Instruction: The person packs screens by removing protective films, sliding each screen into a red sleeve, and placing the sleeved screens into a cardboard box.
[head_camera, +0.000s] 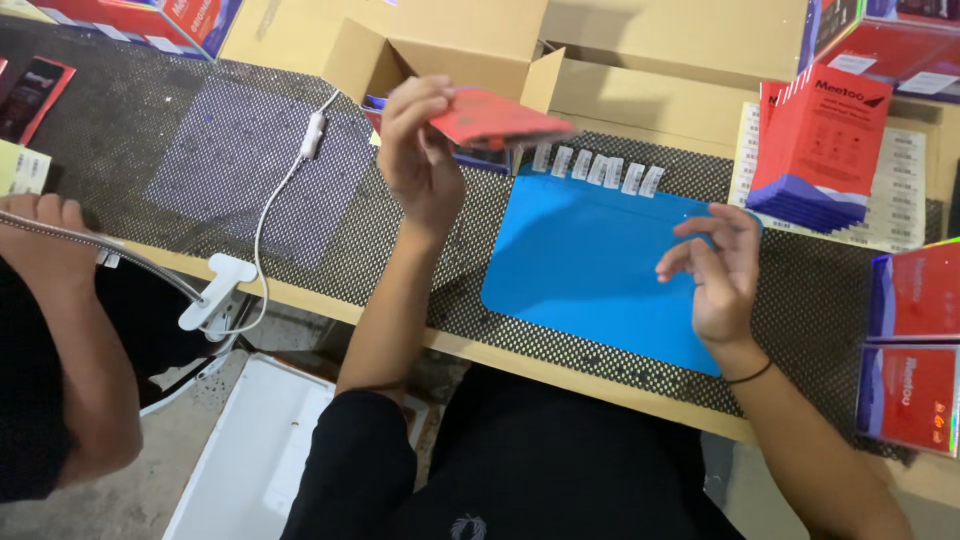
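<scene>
Red and flat, a small package (500, 118) is pinched between the thumb and fingers of the left hand (420, 150), raised above the table's far edge in front of an open cardboard box (450, 45). The right hand (718, 268) hovers empty over the right end of the blue mat (580, 260), fingers loosely curled and spread.

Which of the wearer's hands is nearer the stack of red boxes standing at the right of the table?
Right. The right hand hovers over the blue mat, just below-left of the red box stack. The left hand is farther left, holding a red packet.
</scene>
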